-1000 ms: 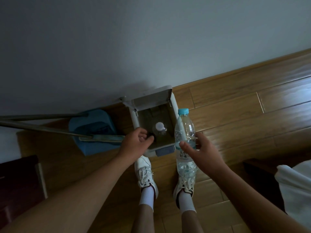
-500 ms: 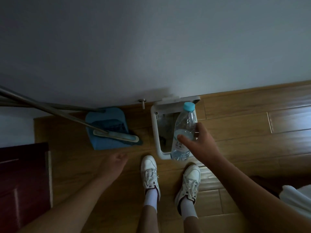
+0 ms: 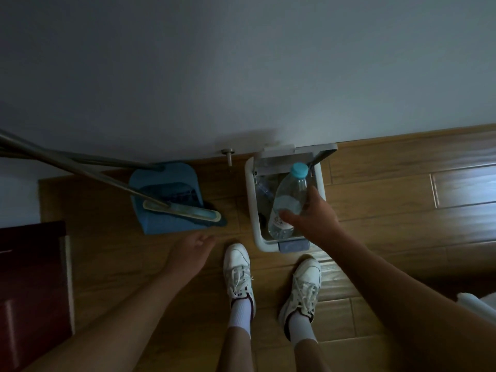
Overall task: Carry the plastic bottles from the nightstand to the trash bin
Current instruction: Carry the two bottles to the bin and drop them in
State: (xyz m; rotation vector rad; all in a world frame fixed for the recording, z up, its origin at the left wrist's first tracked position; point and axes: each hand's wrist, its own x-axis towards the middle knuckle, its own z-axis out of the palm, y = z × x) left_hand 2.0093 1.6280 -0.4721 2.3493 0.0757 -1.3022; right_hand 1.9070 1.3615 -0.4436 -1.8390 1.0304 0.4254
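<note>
A white trash bin (image 3: 251, 200) stands open on the wooden floor against the wall, its lid tipped back. My right hand (image 3: 312, 220) grips a clear plastic bottle (image 3: 288, 200) with a light blue cap, held upright over the bin's opening. Another clear bottle (image 3: 264, 190) lies dimly inside the bin at its left. My left hand (image 3: 192, 252) hangs to the left of the bin, fingers relaxed and holding nothing.
A blue dustpan (image 3: 167, 201) with a broom and long metal handles (image 3: 80, 170) sits left of the bin. Dark red furniture (image 3: 32, 291) fills the lower left. A door stop (image 3: 228, 154) juts from the wall. My white shoes (image 3: 239, 269) stand before the bin.
My left hand has let go of a bottle into the bin and drawn back to the left. My right hand has brought its bottle over the bin's opening.
</note>
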